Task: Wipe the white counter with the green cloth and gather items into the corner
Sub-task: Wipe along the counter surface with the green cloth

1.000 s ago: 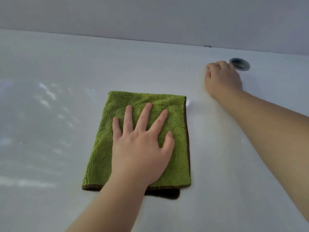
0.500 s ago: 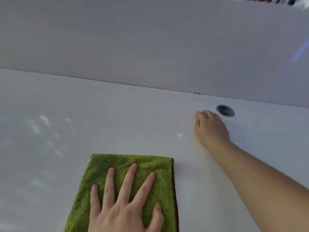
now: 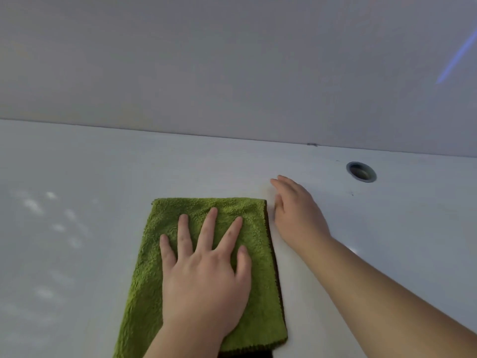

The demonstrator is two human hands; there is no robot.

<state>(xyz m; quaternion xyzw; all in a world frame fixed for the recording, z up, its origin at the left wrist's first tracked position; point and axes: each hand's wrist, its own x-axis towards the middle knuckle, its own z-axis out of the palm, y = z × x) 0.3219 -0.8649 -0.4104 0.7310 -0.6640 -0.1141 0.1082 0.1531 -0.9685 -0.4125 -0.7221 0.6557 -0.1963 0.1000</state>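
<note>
- The green cloth (image 3: 144, 280) lies folded flat on the white counter (image 3: 90, 164), in the lower middle of the view. The left hand (image 3: 204, 275) presses on top of it, palm down and fingers spread straight, with nothing curled around the fabric. Since only pressure holds the cloth, a quick or uneven push may let it slip from under the palm or bunch up, leaving streaks.
- The right hand (image 3: 299, 215) is just beside the cloth's brown-trimmed right edge (image 3: 273, 254), fingers extended and loose, holding nothing. It is blurred, so whether it touches the counter cannot be told. A stroke to the right would likely run the cloth into this hand and fold the edge over.
- A round grommet hole (image 3: 361, 172) is set in the counter near the wall (image 3: 232, 60), beyond and to the right of the right hand. Crumbs or small things swept that way could drop in, and a corner of the cloth could catch on its rim.
- The near end of the cloth runs out of the bottom of the view, with a darker layer showing beneath it. Whether it overhangs the counter's front cannot be told. If it does, a pull toward the person could drag it off.
- No loose items show on the counter here, so the gathering step probably concerns things outside the view. Wiping with attention turned elsewhere risks missed patches, notably the strip along the wall seam.
</note>
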